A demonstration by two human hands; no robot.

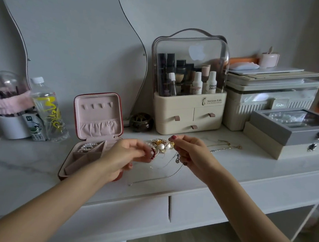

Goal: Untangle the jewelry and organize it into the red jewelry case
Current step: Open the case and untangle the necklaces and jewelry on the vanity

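Both hands up over the middle of the table (265, 167), working the tangled jewelry (161, 145) between them. Our left hand (125, 152) has fingers curled toward a dark red bead bracelet (153, 153); the frame is blurred there, so we judge it pinched but cannot be sure. Our right hand (188, 151) has thumb and forefinger closed on a gold bit at the clump's right side, with a thin silver chain (170, 171) hanging below and trailing toward the table's front edge. Hands held apart, likely to put tension on the knot and see which strand runs where. The clump, pearls and gold pieces, sits just off the table between the grips or resting lightly; cannot tell. The red jewelry case (96, 133) stands open just left of the hands, lid upright, near enough to drop pieces in without reaching. A pearl strand (87, 147) already lies in its rear compartment; the other compartments we can see look unfilled. More chains (225, 146) lie to the right, toward the grey boxes (287, 134). Sorting seems early.
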